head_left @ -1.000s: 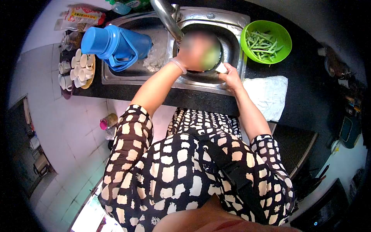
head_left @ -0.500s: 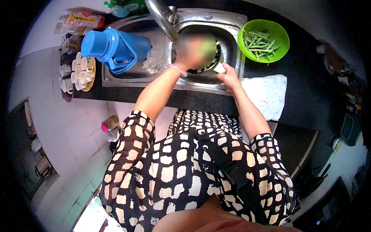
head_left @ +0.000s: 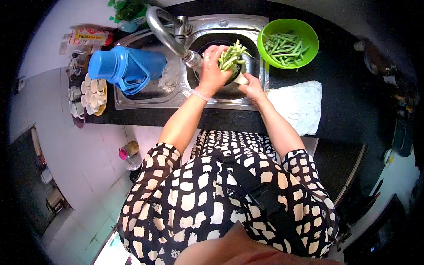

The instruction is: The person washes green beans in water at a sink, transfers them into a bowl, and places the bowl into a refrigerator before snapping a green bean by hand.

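In the right-hand sink basin (head_left: 255, 53), my left hand (head_left: 213, 73) is closed around a bunch of green beans (head_left: 233, 57), just right of the tap spout (head_left: 192, 58). Beneath the bunch is a dark round pan, mostly hidden by the beans and my hand. Its pale handle (head_left: 241, 80) sticks out toward me, and my right hand (head_left: 253, 89) grips it at the front right of the basin. More green beans (head_left: 285, 49) lie in a bright green bowl (head_left: 312, 40) on the counter, right of the sink.
A blue thermos jug (head_left: 126, 68) lies across the left basin. Farther left stands a tray of white cups (head_left: 93, 95). A white cloth (head_left: 297, 106) is spread on the black counter (head_left: 344, 97) near my right forearm. The curved tap (head_left: 155, 22) arches over the sink.
The blur over my left hand is gone, and the bunch of beans in it shows clearly. My right hand keeps its grip on the handle. The whole view has shifted slightly.
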Demonstrator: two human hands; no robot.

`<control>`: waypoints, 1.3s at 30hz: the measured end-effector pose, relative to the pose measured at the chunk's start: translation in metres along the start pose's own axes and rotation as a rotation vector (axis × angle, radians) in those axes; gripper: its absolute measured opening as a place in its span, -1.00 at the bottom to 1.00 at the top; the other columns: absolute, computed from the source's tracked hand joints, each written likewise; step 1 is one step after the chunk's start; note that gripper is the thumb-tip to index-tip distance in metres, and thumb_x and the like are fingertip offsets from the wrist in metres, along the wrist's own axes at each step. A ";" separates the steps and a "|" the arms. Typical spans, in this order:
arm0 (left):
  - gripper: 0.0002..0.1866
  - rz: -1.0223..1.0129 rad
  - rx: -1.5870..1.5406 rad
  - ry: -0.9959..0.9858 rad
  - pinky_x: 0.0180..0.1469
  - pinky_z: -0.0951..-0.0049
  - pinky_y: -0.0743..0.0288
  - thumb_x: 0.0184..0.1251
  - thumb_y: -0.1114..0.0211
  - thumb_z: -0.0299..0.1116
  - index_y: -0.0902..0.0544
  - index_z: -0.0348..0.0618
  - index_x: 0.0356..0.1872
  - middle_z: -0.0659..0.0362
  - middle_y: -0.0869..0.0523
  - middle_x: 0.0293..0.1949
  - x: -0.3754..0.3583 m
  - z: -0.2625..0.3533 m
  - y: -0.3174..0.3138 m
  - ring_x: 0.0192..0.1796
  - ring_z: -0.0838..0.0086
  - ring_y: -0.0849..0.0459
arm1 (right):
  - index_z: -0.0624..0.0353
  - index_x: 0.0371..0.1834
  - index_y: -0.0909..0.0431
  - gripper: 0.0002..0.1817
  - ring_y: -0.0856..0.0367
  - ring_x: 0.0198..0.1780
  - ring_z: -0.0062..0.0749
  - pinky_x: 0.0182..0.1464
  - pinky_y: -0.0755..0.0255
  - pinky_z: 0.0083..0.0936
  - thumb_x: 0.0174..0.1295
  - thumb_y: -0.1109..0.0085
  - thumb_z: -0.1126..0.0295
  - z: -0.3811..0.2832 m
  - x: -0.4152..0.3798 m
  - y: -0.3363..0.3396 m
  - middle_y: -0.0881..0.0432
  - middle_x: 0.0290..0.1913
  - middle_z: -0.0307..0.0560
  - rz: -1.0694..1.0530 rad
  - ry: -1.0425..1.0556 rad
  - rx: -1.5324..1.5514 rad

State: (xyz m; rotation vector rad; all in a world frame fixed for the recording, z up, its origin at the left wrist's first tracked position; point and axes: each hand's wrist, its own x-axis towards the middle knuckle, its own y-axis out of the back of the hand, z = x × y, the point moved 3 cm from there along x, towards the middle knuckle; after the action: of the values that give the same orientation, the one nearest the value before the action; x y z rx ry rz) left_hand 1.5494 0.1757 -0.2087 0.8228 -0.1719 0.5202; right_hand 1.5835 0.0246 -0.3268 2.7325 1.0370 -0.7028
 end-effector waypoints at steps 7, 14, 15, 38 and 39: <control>-0.41 0.067 -0.113 -0.189 0.12 0.27 -0.33 -0.33 -0.29 -0.54 -0.48 -0.12 -0.05 0.01 -0.53 -0.09 0.061 0.071 -0.009 0.07 0.10 -0.43 | 0.28 -0.14 -0.50 -0.56 -0.53 -0.16 -0.36 -0.02 -0.35 -0.50 -0.23 -0.23 0.53 0.011 0.007 0.001 -0.59 -0.22 -0.08 -0.054 0.079 -0.024; -0.39 -0.107 -0.098 -0.244 0.04 0.28 -0.43 -0.35 -0.34 -0.49 -0.48 0.00 -0.05 0.04 -0.47 -0.05 0.104 0.107 -0.076 0.05 0.13 -0.46 | 0.16 0.03 -0.46 -0.43 -0.50 0.02 -0.20 0.06 -0.34 -0.42 -0.20 -0.24 0.38 0.016 0.015 0.004 -0.56 -0.02 0.07 -0.032 0.222 -0.261; -0.38 -0.149 -0.065 -0.235 0.04 0.28 -0.44 -0.33 -0.34 -0.47 -0.47 0.00 -0.03 0.03 -0.47 -0.03 0.106 0.110 -0.087 0.06 0.12 -0.46 | 0.17 0.05 -0.45 -0.41 -0.47 0.07 -0.19 0.09 -0.31 -0.43 -0.20 -0.24 0.38 0.012 0.015 0.007 -0.53 0.02 0.09 -0.091 0.160 -0.228; -0.05 -0.309 0.231 -0.050 0.32 0.14 -0.03 -0.25 -0.46 -0.03 -0.24 -0.18 0.24 -0.13 -0.24 0.23 -0.011 -0.056 0.002 0.32 -0.04 -0.10 | 0.24 -0.24 -0.51 -0.66 -0.48 -0.33 -0.58 -0.24 -0.36 -0.63 -0.20 -0.13 0.55 -0.006 0.011 0.002 -0.57 -0.37 -0.24 -0.081 0.015 0.007; 0.00 -0.328 0.268 -0.053 0.32 0.09 0.01 -0.26 -0.41 0.12 -0.22 -0.18 0.25 -0.19 -0.22 0.24 -0.007 -0.062 -0.004 0.31 -0.07 -0.11 | 0.24 -0.24 -0.51 -0.66 -0.48 -0.33 -0.58 -0.24 -0.36 -0.63 -0.20 -0.13 0.55 -0.008 0.009 0.000 -0.57 -0.37 -0.24 -0.073 0.028 -0.021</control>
State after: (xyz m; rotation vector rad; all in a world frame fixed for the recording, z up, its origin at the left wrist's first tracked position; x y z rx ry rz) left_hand 1.5425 0.2163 -0.2554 1.1034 -0.0133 0.2139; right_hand 1.5926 0.0325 -0.3241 2.7066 1.1494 -0.6624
